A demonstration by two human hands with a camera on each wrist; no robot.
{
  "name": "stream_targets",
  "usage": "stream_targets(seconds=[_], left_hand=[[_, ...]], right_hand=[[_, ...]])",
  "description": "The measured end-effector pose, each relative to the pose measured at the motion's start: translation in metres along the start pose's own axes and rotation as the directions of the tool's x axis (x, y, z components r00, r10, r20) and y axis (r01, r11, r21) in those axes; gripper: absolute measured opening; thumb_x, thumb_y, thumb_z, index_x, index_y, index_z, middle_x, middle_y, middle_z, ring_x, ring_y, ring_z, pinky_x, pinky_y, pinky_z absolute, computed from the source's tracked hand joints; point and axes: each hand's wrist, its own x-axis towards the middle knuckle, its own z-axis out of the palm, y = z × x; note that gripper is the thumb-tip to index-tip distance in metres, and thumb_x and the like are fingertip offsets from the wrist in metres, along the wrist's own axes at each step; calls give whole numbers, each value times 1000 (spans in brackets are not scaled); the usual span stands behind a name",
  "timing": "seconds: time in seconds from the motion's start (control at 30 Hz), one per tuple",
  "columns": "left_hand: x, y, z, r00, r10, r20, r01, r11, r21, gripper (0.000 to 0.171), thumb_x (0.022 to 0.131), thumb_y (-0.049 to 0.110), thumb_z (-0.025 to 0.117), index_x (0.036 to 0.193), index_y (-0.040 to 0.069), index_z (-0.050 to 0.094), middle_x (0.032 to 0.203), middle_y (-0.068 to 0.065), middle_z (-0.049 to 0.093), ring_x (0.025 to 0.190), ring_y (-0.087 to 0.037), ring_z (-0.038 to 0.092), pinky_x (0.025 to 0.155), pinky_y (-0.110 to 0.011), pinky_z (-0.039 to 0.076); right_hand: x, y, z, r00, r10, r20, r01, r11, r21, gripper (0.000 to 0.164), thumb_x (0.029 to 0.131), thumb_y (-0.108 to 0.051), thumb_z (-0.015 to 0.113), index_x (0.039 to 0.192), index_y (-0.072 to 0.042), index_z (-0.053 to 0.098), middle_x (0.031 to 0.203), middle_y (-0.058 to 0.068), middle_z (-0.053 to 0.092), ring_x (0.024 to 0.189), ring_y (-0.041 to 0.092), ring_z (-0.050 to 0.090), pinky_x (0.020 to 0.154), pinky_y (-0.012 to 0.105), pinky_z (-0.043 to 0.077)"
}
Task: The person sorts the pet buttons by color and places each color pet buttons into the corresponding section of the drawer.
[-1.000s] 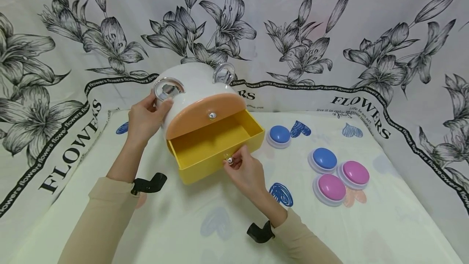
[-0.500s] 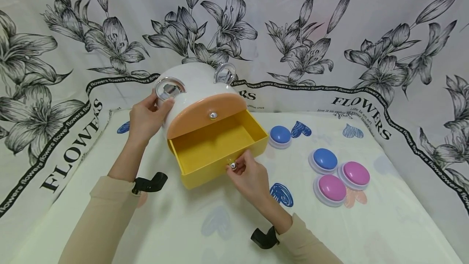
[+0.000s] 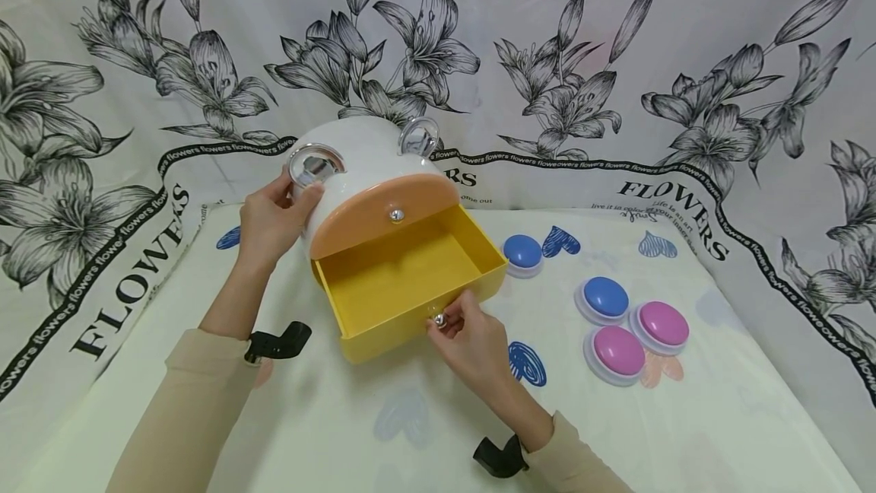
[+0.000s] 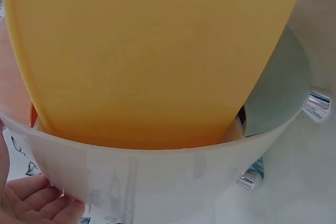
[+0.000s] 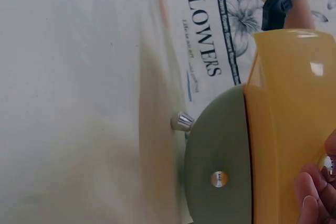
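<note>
A small rounded drawer cabinet (image 3: 366,141) with a white shell and shiny silver rings (image 3: 316,166) on top stands in the head view. Its orange drawer (image 3: 363,211) is in, while the yellow drawer (image 3: 383,338) below is pulled far out, with nothing inside it. My left hand (image 3: 269,225) grips the shell's left side, thumb in front beside the ring. Thumb and fingers of my right hand (image 3: 477,345) pinch the silver knob (image 3: 439,320) on the yellow drawer. A grey-green drawer (image 5: 218,135) shows under it in the right wrist view, with its own knob (image 5: 219,179).
Right of the cabinet lie two blue domed buttons (image 3: 605,296) and two pink domed buttons (image 3: 619,350), each on a pale round base. One blue button (image 3: 523,251) is close beside the yellow drawer's right corner. A flower-printed curtain (image 3: 547,74) hangs behind.
The yellow drawer has slid further out, toward the viewer and slightly right, with my right hand on its knob. My left hand and the cabinet shell have stayed in place.
</note>
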Motion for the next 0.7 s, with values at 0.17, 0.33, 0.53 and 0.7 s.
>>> stream_targets(seconds=[0.17,0.33,0.53,0.7], left_hand=[[0,-1,0,1000,9,-2,-9,1000,-12,74,81,61,54,141,21,38,128,-8,53,100,-19,51,65,-10,47],[0,-2,0,1000,19,-7,-19,1000,-19,73,82,59,55,141,20,38,129,-7,53,102,-19,52,66,-11,48],[-1,-2,-1,1000,18,-5,-18,1000,-22,73,81,59,55,141,23,37,131,-7,52,102,-20,51,63,-7,45],[-1,-2,-1,1000,22,2,-22,999,-31,74,81,60,55,141,22,36,133,-7,51,103,-20,52,61,-6,43]], right_hand=[[-3,-1,-2,1000,-13,-5,13,1000,-1,31,73,-16,78,81,-10,48,66,-2,59,55,4,52,52,12,45],[-5,-2,-3,1000,4,7,-4,1000,10,30,73,-15,78,80,-11,48,66,-3,59,55,4,51,52,12,45],[-6,0,-4,1000,-7,8,7,1000,1,29,74,-16,77,80,-11,49,66,-3,59,56,3,52,51,12,45],[-7,0,-5,1000,-28,-3,28,1000,14,29,74,-15,77,81,-10,49,67,-4,59,56,3,53,52,12,45]])
